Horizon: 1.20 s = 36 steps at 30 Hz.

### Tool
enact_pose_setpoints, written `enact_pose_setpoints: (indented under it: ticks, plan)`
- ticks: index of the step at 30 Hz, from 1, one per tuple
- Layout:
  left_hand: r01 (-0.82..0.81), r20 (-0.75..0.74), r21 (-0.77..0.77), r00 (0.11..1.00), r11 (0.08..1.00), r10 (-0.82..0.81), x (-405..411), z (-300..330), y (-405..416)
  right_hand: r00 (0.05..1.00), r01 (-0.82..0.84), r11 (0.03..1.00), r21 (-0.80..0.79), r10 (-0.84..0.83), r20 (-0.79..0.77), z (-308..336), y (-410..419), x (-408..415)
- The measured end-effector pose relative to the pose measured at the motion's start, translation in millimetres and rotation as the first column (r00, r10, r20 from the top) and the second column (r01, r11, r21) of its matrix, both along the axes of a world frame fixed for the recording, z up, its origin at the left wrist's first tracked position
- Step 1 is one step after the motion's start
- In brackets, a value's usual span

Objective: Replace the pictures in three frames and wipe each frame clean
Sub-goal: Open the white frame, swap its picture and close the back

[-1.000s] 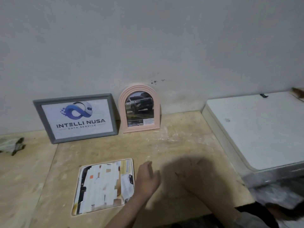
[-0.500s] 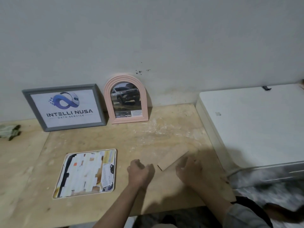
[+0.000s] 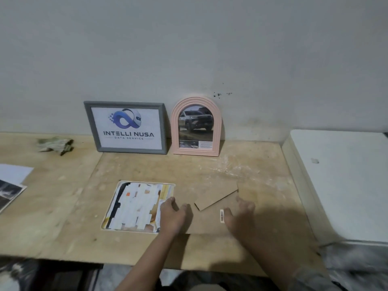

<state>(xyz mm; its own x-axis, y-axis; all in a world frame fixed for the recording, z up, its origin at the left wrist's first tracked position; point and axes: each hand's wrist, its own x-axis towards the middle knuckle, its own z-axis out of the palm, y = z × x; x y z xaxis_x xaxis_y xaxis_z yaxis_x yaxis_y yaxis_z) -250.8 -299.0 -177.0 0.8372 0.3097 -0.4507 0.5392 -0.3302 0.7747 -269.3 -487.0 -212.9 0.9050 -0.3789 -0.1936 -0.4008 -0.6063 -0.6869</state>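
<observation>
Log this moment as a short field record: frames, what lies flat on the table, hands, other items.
standing frames: grey frame with logo print and pink arched frame with car picture, both leaning on the wall
lying flat: picture left of the hands; brown backing board with barcode sticker
left hand: fingers at the board's left edge
right hand: resting on the board
other: cloth, prints at far left, white box at right

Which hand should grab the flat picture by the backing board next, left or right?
Left, probably. The left hand already lies at the flat picture's right edge, while the right hand rests on the backing board farther right.
</observation>
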Motion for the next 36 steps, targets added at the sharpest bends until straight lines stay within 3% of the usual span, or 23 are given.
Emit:
enact_pose_setpoints:
  ticks: [4,12,20,27,31,36]
  plan:
    - [-0.061,0.026,0.046,0.998,0.997,0.060,3.3,4.3,60.0,0.996,-0.076,0.996,0.056,0.074,0.045,2.8,58.8,6.9]
    - [-0.079,0.028,0.198,0.997,0.977,0.075,12.9,6.3,160.9,0.987,-0.145,0.985,0.095,0.151,-0.055,14.9,162.6,17.8]
    - [0.123,0.008,0.269,0.991,0.955,-0.130,32.1,-10.7,207.7,0.985,-0.154,0.988,-0.006,0.153,-0.079,8.8,214.5,18.6]
    - [0.324,0.014,0.299,0.939,0.897,-0.344,30.2,-27.2,222.6,0.988,-0.111,0.994,0.001,0.110,-0.107,3.4,225.1,16.6]
    - [0.399,0.027,0.330,0.902,0.856,-0.431,23.4,-30.3,227.9,0.970,-0.203,0.972,-0.119,0.183,-0.159,-3.3,224.7,11.0]
    - [0.379,0.051,0.384,0.902,0.842,-0.429,24.0,-34.8,231.0,0.940,-0.324,0.905,-0.276,0.275,-0.200,-1.8,233.0,7.8]
